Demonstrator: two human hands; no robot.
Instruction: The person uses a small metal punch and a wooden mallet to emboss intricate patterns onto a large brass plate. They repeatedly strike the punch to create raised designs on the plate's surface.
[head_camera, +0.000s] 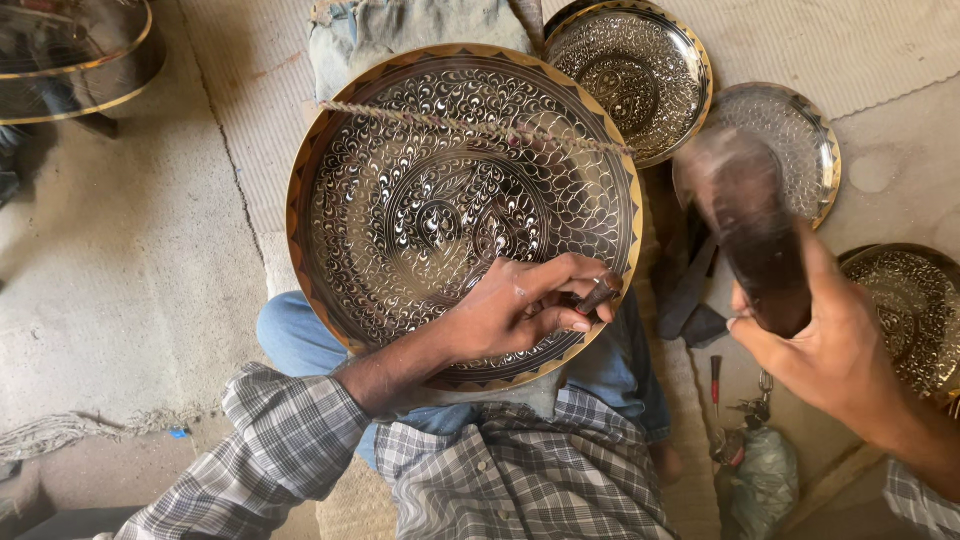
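- The large engraved brass plate (400, 180) fills the centre of the frame, propped on the person's lap over blue jeans, its dark face covered in fine leaf patterns.
- The left hand (520, 305) rests on the plate's lower right part, fingers pinched round a small dark chisel (597, 296) whose tip meets the metal near the rim.
- The right hand (830, 350), at the right of the frame, grips a dark wooden mallet (745, 225); its head is blurred and raised above the chisel.
- A twisted cord (470, 125) stretches across the plate's upper part.
- Three smaller engraved plates (630, 70) lie on the floor at the upper right and right edge.
- A small red-handled tool (716, 375) lies on the floor at lower right.
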